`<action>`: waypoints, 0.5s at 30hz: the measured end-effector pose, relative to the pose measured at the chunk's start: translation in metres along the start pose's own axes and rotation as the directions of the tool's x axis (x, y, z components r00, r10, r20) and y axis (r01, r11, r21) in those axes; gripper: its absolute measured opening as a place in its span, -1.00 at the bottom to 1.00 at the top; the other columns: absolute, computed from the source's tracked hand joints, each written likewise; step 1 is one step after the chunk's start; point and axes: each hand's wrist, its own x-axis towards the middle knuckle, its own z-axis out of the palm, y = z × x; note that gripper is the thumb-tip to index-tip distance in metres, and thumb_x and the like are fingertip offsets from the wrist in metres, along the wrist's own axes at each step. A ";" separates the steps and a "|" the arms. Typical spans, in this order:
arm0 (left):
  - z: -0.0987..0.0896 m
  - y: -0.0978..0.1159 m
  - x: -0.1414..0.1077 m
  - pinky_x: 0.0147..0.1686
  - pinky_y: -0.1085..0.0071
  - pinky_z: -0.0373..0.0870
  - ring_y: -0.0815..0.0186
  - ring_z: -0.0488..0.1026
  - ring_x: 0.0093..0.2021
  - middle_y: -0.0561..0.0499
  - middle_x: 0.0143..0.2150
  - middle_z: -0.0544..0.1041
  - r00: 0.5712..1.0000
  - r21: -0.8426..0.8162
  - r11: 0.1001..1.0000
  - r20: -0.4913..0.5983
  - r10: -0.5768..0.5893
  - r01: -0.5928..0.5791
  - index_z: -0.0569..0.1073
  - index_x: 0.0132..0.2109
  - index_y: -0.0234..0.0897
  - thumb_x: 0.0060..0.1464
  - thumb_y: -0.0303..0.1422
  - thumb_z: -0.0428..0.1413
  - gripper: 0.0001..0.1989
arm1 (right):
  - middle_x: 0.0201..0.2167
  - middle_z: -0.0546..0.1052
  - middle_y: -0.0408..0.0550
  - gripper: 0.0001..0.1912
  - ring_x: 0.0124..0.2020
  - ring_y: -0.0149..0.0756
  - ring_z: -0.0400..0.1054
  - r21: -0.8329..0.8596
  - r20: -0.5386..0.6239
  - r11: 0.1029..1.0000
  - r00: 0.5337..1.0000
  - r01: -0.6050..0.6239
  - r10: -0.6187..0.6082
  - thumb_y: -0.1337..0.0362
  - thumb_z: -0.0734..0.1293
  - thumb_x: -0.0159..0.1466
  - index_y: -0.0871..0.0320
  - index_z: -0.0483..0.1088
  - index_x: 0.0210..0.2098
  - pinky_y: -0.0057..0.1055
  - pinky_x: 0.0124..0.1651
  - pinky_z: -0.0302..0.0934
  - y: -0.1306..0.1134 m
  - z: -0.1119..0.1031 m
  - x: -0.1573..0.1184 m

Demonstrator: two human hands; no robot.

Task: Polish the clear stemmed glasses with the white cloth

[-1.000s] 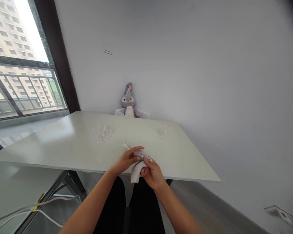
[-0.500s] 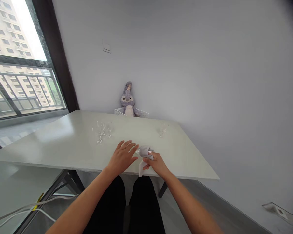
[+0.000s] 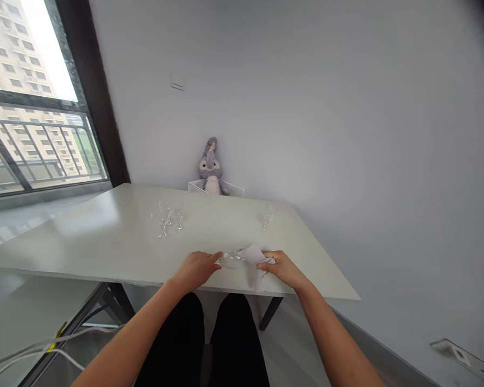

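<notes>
A clear stemmed glass [image 3: 230, 260] lies sideways in the air above the table's front part, its bowl toward the left and its foot end toward the right. My left hand [image 3: 199, 268] pinches the rim of the bowl between thumb and fingers. A pale grey cloth [image 3: 255, 255] covers the foot end of the glass and hangs down a little. My right hand [image 3: 283, 269] is closed on this cloth, thumb below and fingers above. The foot itself is hidden under the cloth.
Several clear stemmed glasses [image 3: 168, 216] stand on the white table [image 3: 116, 236] at the left. Another stemmed glass [image 3: 268, 215] stands at the right. Behind the table's back edge, a plush toy [image 3: 211, 169] sits in a white basket [image 3: 236, 191]. White cables [image 3: 60, 344] run at lower left.
My left hand has gone from spread fingers to pinching the glass's rim. My right hand has moved right with the cloth, which uncovers the bowl and now wraps the foot end.
</notes>
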 end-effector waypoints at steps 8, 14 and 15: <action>-0.001 0.001 0.003 -0.40 0.39 0.24 0.22 0.45 -0.38 -0.06 -0.41 0.51 0.996 -0.026 0.996 -0.026 -0.088 0.087 0.38 -0.06 -0.23 0.12 -0.27 -0.13 -0.69 | 0.10 0.29 -0.07 -0.70 0.12 0.00 0.08 -0.811 -0.130 0.553 0.862 0.193 -0.490 0.13 0.19 0.22 -0.02 0.38 -0.09 0.06 0.13 -0.18 -0.019 0.040 -0.018; -0.003 0.015 0.002 -0.41 0.35 0.22 0.24 0.40 -0.48 -0.09 -0.52 0.44 0.976 0.034 0.984 -0.128 0.177 -0.174 0.38 -0.48 -0.32 0.01 -0.50 -0.09 -0.80 | 0.03 0.36 -0.01 -0.64 0.02 -0.16 0.20 -0.815 0.022 0.509 0.891 0.278 -0.453 0.20 0.14 0.26 0.04 0.28 0.03 -0.11 0.09 -0.04 -0.029 0.070 0.005; -0.003 0.015 0.001 -0.40 0.35 0.22 0.25 0.40 -0.48 -0.09 -0.53 0.44 0.967 0.023 0.979 -0.153 0.203 -0.202 0.38 -0.48 -0.32 0.03 -0.49 -0.09 -0.79 | -0.02 0.40 -0.01 -0.66 -0.02 -0.21 0.25 -0.767 -0.011 0.585 0.906 0.264 -0.423 0.22 0.13 0.26 0.07 0.33 -0.01 -0.17 0.06 0.01 -0.029 0.066 0.011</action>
